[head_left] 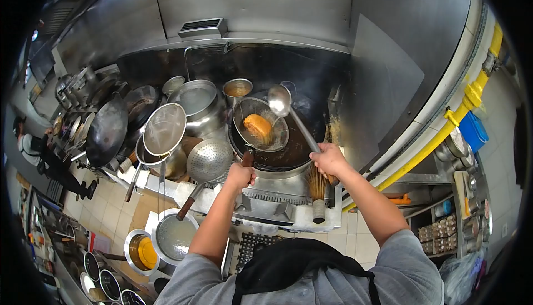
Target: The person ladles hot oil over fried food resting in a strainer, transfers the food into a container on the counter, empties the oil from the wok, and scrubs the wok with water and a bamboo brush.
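My left hand (240, 176) is closed round the dark handle of a wire mesh strainer (244, 117). In the strainer lies a golden-brown fried piece of food (259, 126), whose kind I cannot make out. A large wok (300, 149) with dark liquid sits beneath it on the range. My right hand (328, 160) grips the long handle of a metal ladle (279, 100). The ladle's bowl is over the wok, at the strainer's upper right edge. Below my right hand a bamboo wok brush (317, 194) lies at the range's front edge.
Left of the wok are a perforated skimmer (210, 160), a fine sieve (165, 129), a large pot (195, 99) and a small pot of orange-brown liquid (237, 88). A bowl of yellow liquid (145, 252) stands lower left. A yellow pipe (433, 141) runs along the right. Another person (41, 155) stands far left.
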{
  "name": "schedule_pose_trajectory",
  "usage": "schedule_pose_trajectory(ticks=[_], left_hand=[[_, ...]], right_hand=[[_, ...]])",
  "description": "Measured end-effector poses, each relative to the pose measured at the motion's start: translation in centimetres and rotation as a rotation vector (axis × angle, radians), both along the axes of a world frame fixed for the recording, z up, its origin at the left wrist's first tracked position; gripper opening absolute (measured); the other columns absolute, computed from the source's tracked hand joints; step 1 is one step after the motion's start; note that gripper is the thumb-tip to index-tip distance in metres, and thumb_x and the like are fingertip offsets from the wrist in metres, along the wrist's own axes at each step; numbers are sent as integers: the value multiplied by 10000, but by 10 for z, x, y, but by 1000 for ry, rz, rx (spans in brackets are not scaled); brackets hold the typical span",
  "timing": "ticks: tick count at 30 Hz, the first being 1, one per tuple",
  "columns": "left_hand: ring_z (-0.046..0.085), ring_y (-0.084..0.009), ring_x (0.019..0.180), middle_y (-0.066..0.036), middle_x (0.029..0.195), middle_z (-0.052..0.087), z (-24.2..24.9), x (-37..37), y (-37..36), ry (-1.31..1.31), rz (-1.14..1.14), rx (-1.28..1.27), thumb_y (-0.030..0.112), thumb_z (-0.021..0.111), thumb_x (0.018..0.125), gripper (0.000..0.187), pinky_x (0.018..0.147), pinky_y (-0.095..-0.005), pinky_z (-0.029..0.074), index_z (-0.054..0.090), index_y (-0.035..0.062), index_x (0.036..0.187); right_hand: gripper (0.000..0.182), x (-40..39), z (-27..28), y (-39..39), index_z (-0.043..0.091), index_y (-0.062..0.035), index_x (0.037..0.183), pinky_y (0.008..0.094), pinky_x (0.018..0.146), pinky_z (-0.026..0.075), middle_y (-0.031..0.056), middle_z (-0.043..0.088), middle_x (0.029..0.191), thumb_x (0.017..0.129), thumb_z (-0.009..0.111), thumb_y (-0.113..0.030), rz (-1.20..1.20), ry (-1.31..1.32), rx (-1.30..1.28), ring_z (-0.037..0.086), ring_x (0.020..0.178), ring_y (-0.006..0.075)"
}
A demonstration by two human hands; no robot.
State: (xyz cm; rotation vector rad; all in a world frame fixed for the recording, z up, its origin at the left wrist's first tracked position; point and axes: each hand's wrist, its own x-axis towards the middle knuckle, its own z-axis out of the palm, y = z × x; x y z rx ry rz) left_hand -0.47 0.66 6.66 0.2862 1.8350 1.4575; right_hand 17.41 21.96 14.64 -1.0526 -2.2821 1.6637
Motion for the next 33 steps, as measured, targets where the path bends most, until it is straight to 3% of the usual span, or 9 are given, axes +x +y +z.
schedule_pose_trajectory(ticks=[1,3,4,5,9,12,15,25,33], left_hand=[[515,-126,436,-55,625,561,4,2,-3,3,20,11,57,547,818,89,350,-261,316,518,37,736],[519,-135,437,-59,620,559,-4,-4,-8,40,25,-3,55,546,815,80,354,-268,329,522,28,744],[522,-143,437,-63,614,557,-7,-8,-10,77,24,-13,53,544,812,72,358,-275,342,526,18,751],[522,-143,437,-63,614,557,-11,-10,-11,80,28,-15,53,544,812,72,358,-275,342,526,18,751],[541,-190,412,-89,571,556,-14,-20,-15,225,120,42,20,528,771,88,380,-306,388,528,-33,700],[551,-196,419,-99,565,560,-13,-26,-17,308,112,-42,21,536,760,95,397,-323,412,541,-52,699],[544,-193,421,-101,562,553,-9,-23,-15,298,125,-35,16,535,753,90,394,-331,404,540,-57,702],[518,-155,406,-72,581,549,-14,-5,5,127,63,-1,2,531,780,42,352,-285,329,513,-7,743],[528,-152,414,-71,590,556,-12,7,18,127,-6,-1,28,552,798,100,339,-279,310,524,-3,706]], right_hand=[[205,-1,-14,10,585,30,927,362,463,481,128,584,643,813,625,-137,3,2,-1,568,480,227],[277,0,-38,20,589,54,962,430,701,517,237,628,779,793,609,-164,64,-88,835,633,735,381],[302,0,-38,18,600,58,958,448,871,457,284,614,904,776,598,-183,30,-186,732,566,956,443],[302,3,-44,16,600,58,958,448,871,457,284,614,904,776,598,-183,33,-181,731,566,956,443],[213,7,-61,27,603,36,794,408,623,521,231,630,769,801,610,-176,27,-256,335,635,636,341],[141,18,-26,19,503,-20,792,238,326,353,18,507,605,891,535,-115,-240,-3,-737,436,393,83],[153,25,-13,31,470,18,875,185,316,324,-1,470,593,892,534,-120,-340,131,-1216,408,381,50],[182,31,38,13,457,26,986,166,309,259,-10,458,630,920,506,-136,-206,181,-1041,350,391,14],[154,3,42,7,403,-72,824,191,317,307,-6,457,604,918,494,-153,-164,143,-914,382,400,41]])
